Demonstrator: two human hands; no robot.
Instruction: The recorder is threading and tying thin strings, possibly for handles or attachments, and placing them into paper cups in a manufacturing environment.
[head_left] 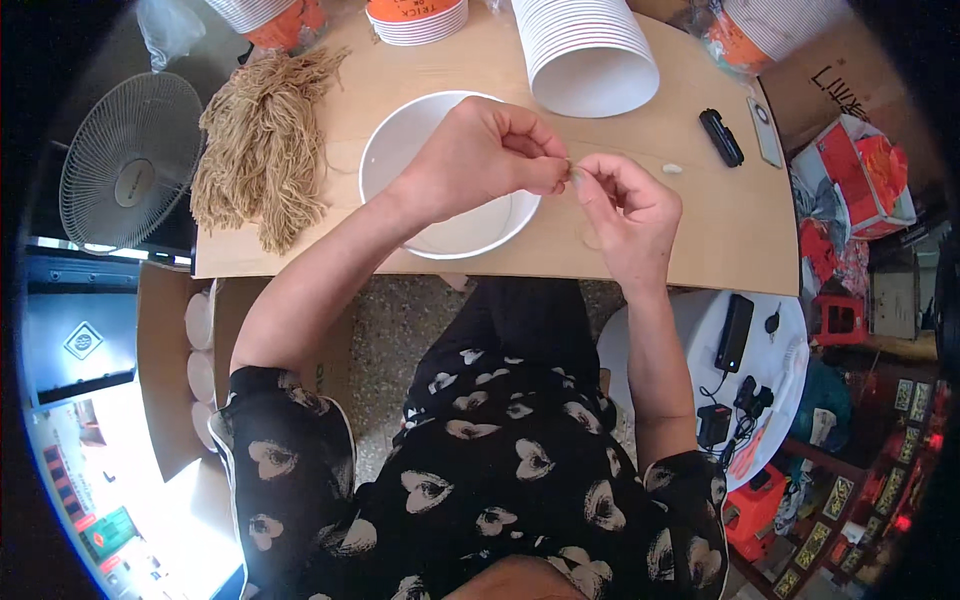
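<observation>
Beyond the pinching left hand (480,150), black lettering (414,5) marks stacked orange-and-white buckets (420,30).

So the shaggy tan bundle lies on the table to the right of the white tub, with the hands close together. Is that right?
Not quite: in the head view, the shaggy tan bundle lies to the left of the white tub. The left hand and right hand are close together.
</observation>
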